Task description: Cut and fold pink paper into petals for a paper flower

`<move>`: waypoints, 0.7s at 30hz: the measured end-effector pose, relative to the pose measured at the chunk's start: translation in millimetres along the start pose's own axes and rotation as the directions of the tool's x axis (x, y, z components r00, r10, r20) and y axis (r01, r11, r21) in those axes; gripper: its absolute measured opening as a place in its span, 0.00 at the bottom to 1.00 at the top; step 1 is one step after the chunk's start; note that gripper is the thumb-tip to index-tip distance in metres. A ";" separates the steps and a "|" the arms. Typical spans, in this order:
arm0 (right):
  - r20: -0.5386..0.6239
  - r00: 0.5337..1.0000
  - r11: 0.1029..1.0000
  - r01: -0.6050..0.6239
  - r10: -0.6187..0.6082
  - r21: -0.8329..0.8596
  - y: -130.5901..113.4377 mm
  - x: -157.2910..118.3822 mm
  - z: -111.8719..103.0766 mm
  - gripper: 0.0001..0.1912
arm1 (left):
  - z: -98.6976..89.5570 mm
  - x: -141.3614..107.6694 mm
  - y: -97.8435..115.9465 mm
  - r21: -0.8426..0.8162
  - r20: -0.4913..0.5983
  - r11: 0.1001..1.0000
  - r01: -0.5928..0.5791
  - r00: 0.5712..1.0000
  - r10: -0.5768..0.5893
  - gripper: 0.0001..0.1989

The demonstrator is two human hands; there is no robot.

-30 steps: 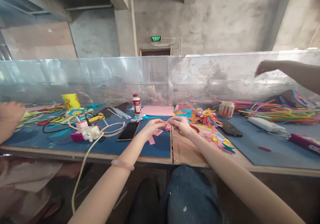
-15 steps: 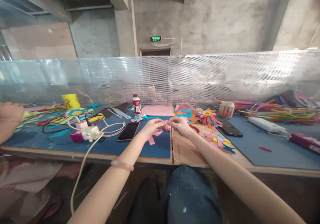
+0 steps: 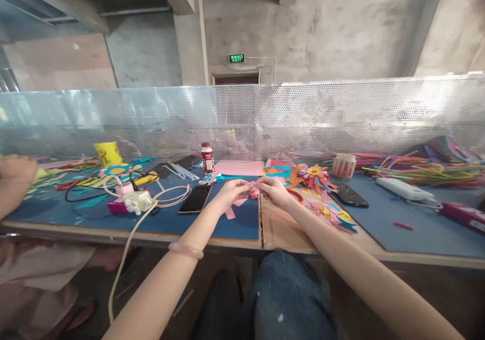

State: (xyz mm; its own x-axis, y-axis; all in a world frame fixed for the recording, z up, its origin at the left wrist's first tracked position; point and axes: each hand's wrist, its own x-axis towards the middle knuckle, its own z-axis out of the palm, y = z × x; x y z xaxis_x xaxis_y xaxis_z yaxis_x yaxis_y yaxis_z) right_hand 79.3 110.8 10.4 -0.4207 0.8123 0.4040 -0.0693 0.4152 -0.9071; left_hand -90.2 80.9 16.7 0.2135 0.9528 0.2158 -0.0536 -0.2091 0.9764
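Between the fingertips of both hands is a small piece of pink paper, held just above the blue mat. My left hand pinches it from the left, and my right hand pinches it from the right. The fingers cover much of the piece, so its exact shape is hard to make out. Pink paper strips lie on the mat below my left hand. Orange scissor handles show partly behind my right wrist. Beyond the hands lies a flat pink sheet.
A phone and a power strip with cables lie to the left; a red-capped bottle stands behind. Paper flowers, paper scraps, a second phone and a jar are right. Another person's hand is far left.
Both hands stay in nearly the same place, with only a slight shift of the fingers on the pink paper. Nothing else has visibly moved.
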 end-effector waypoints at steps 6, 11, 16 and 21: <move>0.017 1.000 1.000 -0.005 0.005 -0.010 -0.6 -0.6 -0.4 0.13 | 0.8 0.1 0.5 -0.014 -0.026 1.000 0.001 1.000 -0.001 0.14; 0.012 1.000 0.998 0.009 -0.008 -0.059 -3.7 -2.0 0.9 0.12 | 0.8 -0.6 0.8 0.001 -0.024 1.000 -0.004 1.000 0.004 0.14; 0.018 1.000 0.999 0.013 -0.012 -0.050 -5.9 -3.3 1.2 0.13 | 0.5 -0.4 0.9 -0.007 -0.022 1.000 -0.002 1.000 0.001 0.14; 0.017 1.000 0.999 0.006 -0.006 -0.043 -4.5 -2.8 0.4 0.14 | 0.4 -1.0 1.5 0.012 -0.004 1.000 -0.003 1.000 0.004 0.15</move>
State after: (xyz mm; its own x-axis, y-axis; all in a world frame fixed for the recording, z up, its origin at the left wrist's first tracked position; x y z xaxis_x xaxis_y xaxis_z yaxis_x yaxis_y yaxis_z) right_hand 80.4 106.6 13.3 -0.4355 0.8029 0.4072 -0.0334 0.4376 -0.8986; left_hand -90.1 79.5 18.0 0.2098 0.9528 0.2192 -0.0424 -0.2151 0.9757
